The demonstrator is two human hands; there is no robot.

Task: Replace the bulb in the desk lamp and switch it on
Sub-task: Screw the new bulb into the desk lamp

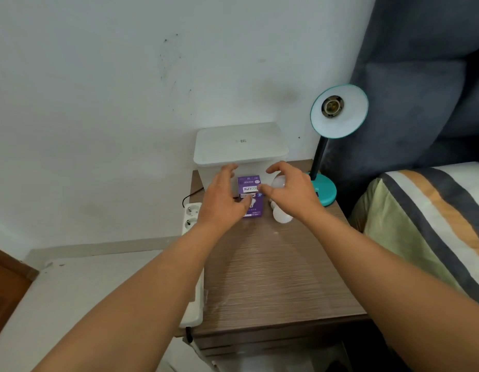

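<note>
Purple bulb box [250, 196] on wooden nightstand [273, 269], in front of white lidded bin [241, 146]. Print reads upside down, "LINK" legible; smaller text unreadable. Long axis runs toward wall. Left hand [222, 197] and right hand [289, 191] flank box, fingers spread, gripping nothing. Two white bulbs [281, 214] beside box, partly under right hand. Teal desk lamp [337, 114] at right, shade tilted toward camera, socket bare.

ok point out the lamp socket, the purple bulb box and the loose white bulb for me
lamp socket [332, 106], head view, on the empty metal socket inside the shade
purple bulb box [249, 183], head view, on its upper purple face between the hands
loose white bulb [281, 216], head view, on its rounded globe on the table
</note>
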